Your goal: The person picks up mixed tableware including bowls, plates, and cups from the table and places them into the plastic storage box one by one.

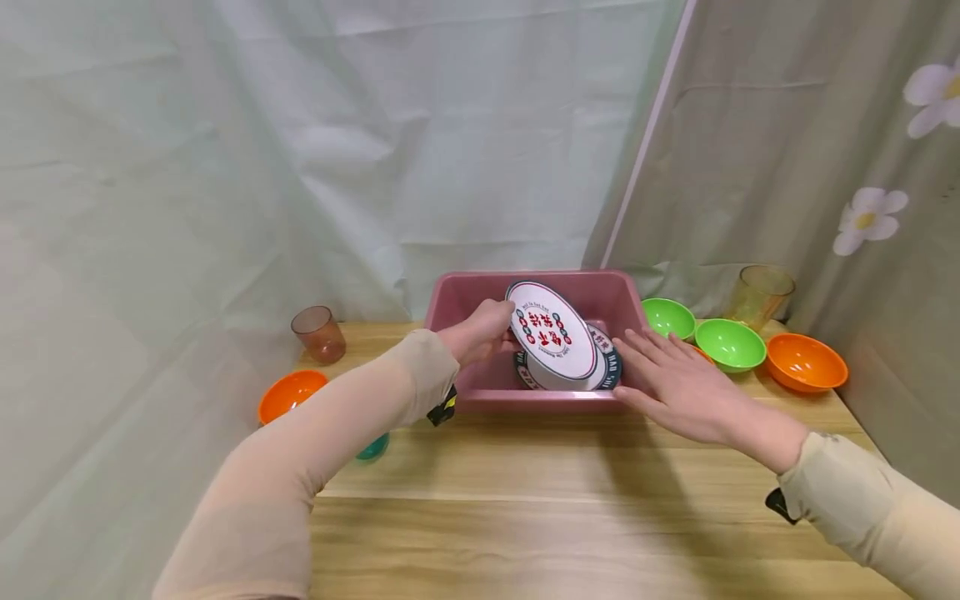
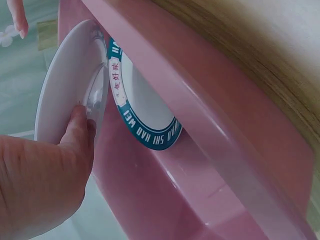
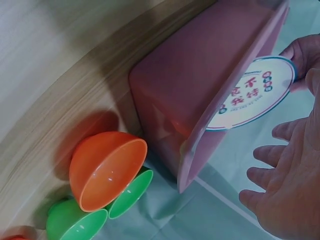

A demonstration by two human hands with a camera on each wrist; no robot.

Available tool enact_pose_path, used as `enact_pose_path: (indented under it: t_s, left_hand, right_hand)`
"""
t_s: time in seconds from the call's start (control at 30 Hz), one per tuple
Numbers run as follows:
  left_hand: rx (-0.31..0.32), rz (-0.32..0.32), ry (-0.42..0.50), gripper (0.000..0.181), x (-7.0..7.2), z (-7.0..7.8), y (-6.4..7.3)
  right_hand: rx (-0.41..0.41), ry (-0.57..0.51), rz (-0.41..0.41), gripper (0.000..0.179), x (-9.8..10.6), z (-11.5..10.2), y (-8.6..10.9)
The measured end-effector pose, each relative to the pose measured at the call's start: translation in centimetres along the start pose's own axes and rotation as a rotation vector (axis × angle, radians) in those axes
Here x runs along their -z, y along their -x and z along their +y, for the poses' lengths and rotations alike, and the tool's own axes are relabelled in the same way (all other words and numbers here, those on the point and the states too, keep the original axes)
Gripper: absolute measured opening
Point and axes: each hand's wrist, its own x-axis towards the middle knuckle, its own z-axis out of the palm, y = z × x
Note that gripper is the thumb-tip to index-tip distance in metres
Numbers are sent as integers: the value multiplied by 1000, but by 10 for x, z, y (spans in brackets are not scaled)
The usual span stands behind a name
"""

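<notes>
My left hand (image 1: 486, 332) pinches the edge of a white oval plate (image 1: 553, 332) printed with red characters, thumb on top and fingers underneath. The plate is tilted over the pink basin (image 1: 540, 402). Below it in the basin lies another plate (image 1: 611, 367) with a teal lettered rim, partly covered by the held one; its rim lettering (image 2: 145, 134) shows in the left wrist view. My right hand (image 1: 678, 387) is held with fingers spread over the basin's right front corner, nothing in its grasp. In the right wrist view its fingers (image 3: 272, 156) stand apart from the held plate.
Right of the basin stand green bowls (image 1: 729, 345), an orange bowl (image 1: 806, 362) and a yellowish clear cup (image 1: 759, 296); another orange bowl (image 3: 107, 170) sits close to the basin. At left are a brown cup (image 1: 318, 335), an orange bowl (image 1: 291, 393) and a teal item (image 1: 373, 448). Curtains hang behind.
</notes>
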Motion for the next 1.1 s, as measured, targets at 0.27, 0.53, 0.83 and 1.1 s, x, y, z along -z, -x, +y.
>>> enact_pose_path:
  t_s: [0.27,0.53,0.83,1.1]
  left_hand:
    - [34,-43,-50,43,-11,-2,-12]
    - [66,-84,-71,43,-21,-2,-19]
    - [93,-106,-103,44,-25,0,-25]
    - [105,-125,-105,44,-28,0,-30]
  right_hand:
    - [0,1,-4,80,-1,1,-1]
    - [-3,0,-19,81,-3,2,-4]
    - [2,15,-39,82,-4,1,-8]
    - [6,20,-41,84,-6,3,-13]
